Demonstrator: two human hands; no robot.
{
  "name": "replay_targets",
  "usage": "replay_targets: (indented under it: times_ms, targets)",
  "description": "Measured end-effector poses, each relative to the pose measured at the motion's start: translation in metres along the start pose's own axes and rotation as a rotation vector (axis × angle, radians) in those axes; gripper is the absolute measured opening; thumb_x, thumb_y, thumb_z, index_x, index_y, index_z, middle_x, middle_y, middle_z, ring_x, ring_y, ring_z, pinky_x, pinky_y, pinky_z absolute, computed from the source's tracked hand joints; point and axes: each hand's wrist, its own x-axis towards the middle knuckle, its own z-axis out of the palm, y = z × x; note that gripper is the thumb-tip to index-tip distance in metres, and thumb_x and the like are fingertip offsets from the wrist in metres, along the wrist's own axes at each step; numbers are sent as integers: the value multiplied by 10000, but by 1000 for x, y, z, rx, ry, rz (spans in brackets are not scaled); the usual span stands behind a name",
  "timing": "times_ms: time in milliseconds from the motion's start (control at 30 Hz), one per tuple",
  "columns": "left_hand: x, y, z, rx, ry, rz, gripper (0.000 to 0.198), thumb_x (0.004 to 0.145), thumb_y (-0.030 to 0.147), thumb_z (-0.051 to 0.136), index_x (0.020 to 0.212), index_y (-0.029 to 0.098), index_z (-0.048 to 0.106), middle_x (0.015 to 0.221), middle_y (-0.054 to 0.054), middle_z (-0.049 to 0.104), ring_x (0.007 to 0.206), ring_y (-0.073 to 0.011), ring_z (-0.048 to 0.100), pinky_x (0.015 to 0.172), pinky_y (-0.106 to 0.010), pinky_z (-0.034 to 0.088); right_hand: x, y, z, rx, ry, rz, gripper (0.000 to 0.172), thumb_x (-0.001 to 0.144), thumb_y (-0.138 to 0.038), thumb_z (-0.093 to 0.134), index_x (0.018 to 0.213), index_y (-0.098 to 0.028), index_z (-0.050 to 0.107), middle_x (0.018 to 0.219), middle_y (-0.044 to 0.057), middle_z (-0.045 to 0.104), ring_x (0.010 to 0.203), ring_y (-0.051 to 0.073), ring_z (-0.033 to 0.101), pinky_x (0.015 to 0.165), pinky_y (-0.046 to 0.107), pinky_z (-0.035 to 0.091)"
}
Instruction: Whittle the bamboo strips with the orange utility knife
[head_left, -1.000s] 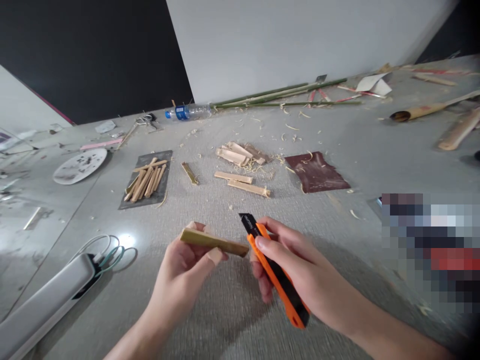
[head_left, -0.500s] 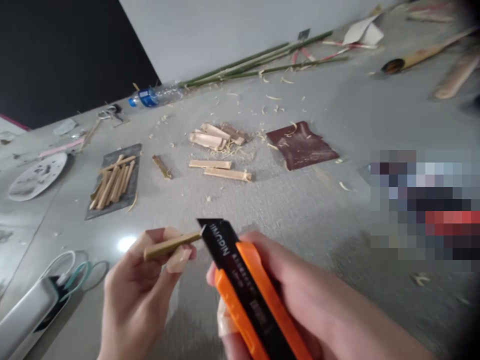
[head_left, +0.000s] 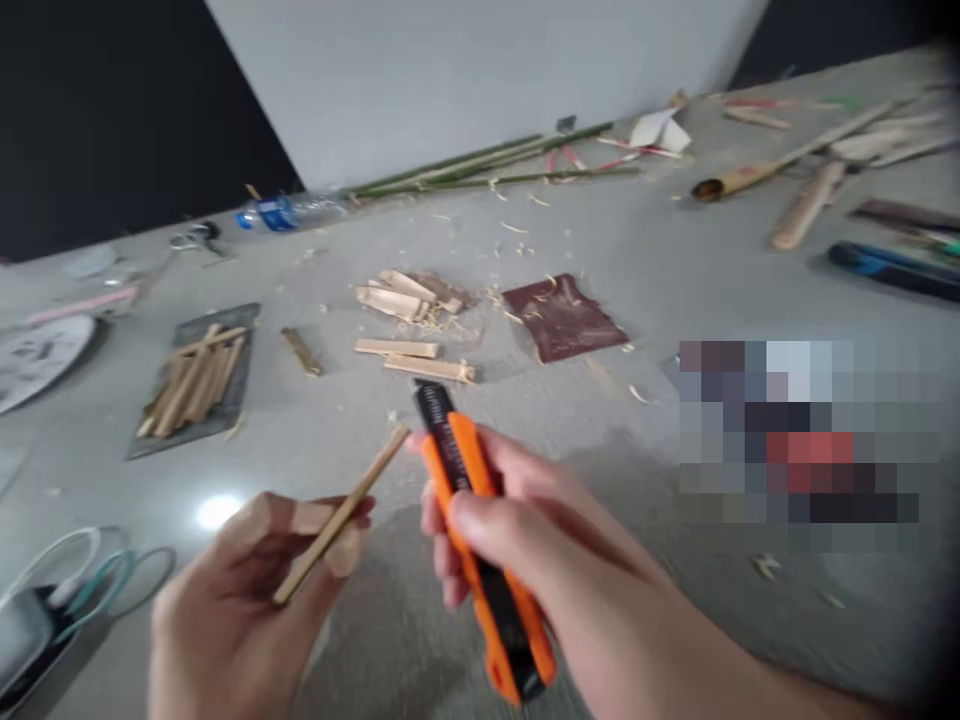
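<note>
Orange cutter (head_left: 491,590): the landmark for each place below; its black head points forward and leans left, while its butt end comes back and to the right.
Right hand (head_left: 555,530): wrapped round the orange cutter, thumb laid along the upper side of the handle.
Bamboo strip (head_left: 341,516): left of the orange cutter, held up off the counter (head_left: 375,640).
Left hand (head_left: 247,580): pinching the bamboo strip around its middle between thumb and fingers, left of the orange cutter and apart from its handle.
Strip's long axis: slants from near-left to far-right, so it closes on the orange cutter toward the far end; the two form a wedge, narrow in front and wide at the back.
Nearer hand: the left for the strip's middle and near end, the right for its far end, which stands just beside the orange cutter's front. Whether they touch, I cannot tell; nor does the cutting edge show clearly.
Pale strips (head_left: 427,370): a pair, lying flat just beyond the orange cutter's head.
Maroon sheet (head_left: 570,318): beyond the orange cutter, to its right.
Stacked sticks (head_left: 196,385): well to the orange cutter's left, on a dark sheet (head_left: 231,410).
</note>
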Motion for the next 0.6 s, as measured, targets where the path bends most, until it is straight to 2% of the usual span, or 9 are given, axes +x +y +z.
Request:
replay_targets:
  times_ms: [100,167,267,300,367,467,533,600]
  targets:
    - [4,-2,2,63,79,10,175,823,351,855,828,250,712,890,-36,825,742,-218,776,660,-280,619,22,10,-4,-96,132,-44,507,881,-726,627,1071,-265,720,912,70,672,861,237,625,621,315,489]
    - [7,-5,3,52,97,31,170,843,353,836,824,237,713,908,-48,824,764,-213,764,687,-286,603,32,17,-6,-142,139,-71,550,893,-758,614,1144,-278,710,989,78,694,910,243,630,662,326,508]
    - [12,-9,2,83,104,77,124,867,352,814,866,241,758,902,-39,813,798,-209,740,724,-293,572,42,26,-9,-165,109,-131,484,963,-700,593,1205,-290,680,1119,64,705,950,203,639,818,326,529]
    - [13,-10,1,102,107,95,110,872,345,810,869,244,767,914,-36,808,805,-205,730,732,-294,561,44,28,-10,-172,92,-145,462,980,-682,582,1198,-284,673,1102,59,702,919,190,639,814,320,534]
    - [15,-9,-1,121,116,135,90,877,319,805,846,244,767,958,-36,794,812,-195,706,731,-289,540,47,31,-10,-195,63,-153,439,1000,-671,552,1107,-260,665,964,38,674,773,160,615,691,295,534]
    - [18,-5,-2,82,97,190,92,876,280,801,800,243,763,940,-32,754,764,-169,664,692,-272,513,50,28,-9,-215,57,-155,416,994,-662,566,1024,-254,636,754,-23,562,576,115,500,506,247,448]
    - [19,-2,-1,45,67,194,102,866,263,807,777,241,763,868,-27,729,725,-160,645,659,-259,497,50,24,-7,-141,66,-164,420,952,-656,638,1124,-273,629,711,-50,513,548,106,462,478,229,425]
    - [18,0,1,20,30,182,116,857,260,811,756,233,761,809,-25,713,686,-155,636,633,-253,487,50,20,-5,-42,62,-141,514,896,-661,707,1235,-287,609,708,-60,504,549,103,449,461,217,416]
